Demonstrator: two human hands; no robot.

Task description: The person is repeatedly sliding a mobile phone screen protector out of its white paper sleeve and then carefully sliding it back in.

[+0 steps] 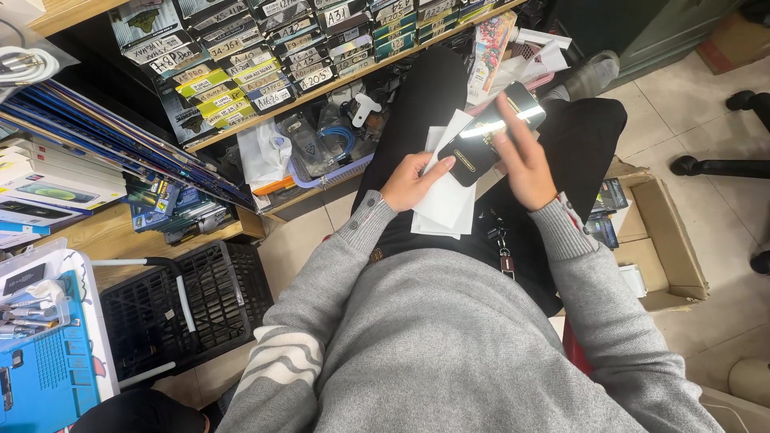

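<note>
Grey-sleeved hands work over a lap: left hand point(409, 180) grips white paper sheets point(446, 200), right hand point(525, 156) clasps a black phone point(489, 132).

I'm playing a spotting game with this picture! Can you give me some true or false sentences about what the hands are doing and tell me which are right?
1. The left hand holds white paper sheets. True.
2. The right hand touches a red ball. False: it touches a shiny black phone.
3. The phone lies on the floor. False: it is held up over the person's lap.
4. A black plastic crate stands to the person's left. True.
5. An open cardboard box sits on the floor to the right. True.
</note>
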